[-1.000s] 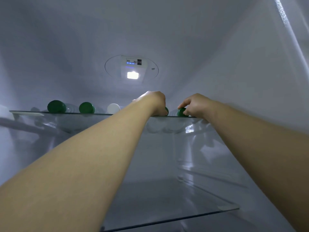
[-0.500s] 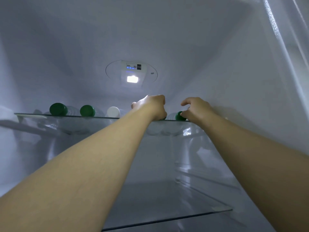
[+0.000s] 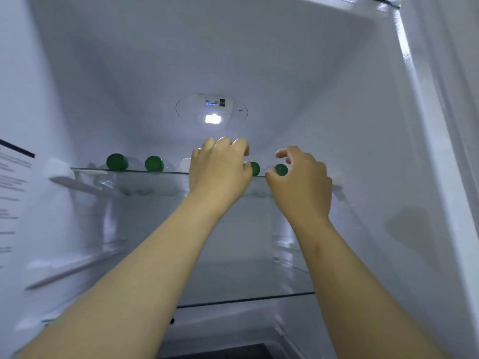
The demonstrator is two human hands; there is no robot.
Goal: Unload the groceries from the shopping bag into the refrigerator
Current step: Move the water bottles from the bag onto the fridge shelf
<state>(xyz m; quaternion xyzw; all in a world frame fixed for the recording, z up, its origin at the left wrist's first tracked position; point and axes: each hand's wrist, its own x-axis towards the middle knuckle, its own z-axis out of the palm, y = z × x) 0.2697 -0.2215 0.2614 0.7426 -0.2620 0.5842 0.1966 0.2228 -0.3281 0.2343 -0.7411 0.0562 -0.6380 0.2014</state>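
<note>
White refrigerator [image 3: 337,125] interior, lit by a small lamp [image 3: 213,119] at the back, just under a control panel [image 3: 215,102]. The upper glass shelf [image 3: 155,172] carries a row of clear bottles lying on their sides, caps toward its front edge (probably laid flat so they pack side by side and each cap stays reachable).

Row, from the shelf's left end:
- left green cap [image 3: 116,161]
- next green cap [image 3: 154,163]
- white cap [image 3: 184,164], half hidden by the left hand [image 3: 220,167]
- inner green cap [image 3: 255,168]
- rightmost green cap [image 3: 281,169], toward the right front corner

The bottle bodies are barely readable through the glass.

Left hand is over the front edge, knuckles up, fingers curled away from the camera. I cannot tell whether its grip holds anything. Right hand [image 3: 300,182] is at the rightmost green cap, thumb against the cap's side and forefinger raised clear above it. Its grip is loose and wide, holding nothing.

Judgement: the two right-hand bottles lie on the shelf already, and the hands are either squaring them up or letting go.

Lower glass shelf [image 3: 246,298] sits well below. A printed label [image 3: 13,177] is on the left wall. The shopping bag is not in view.
</note>
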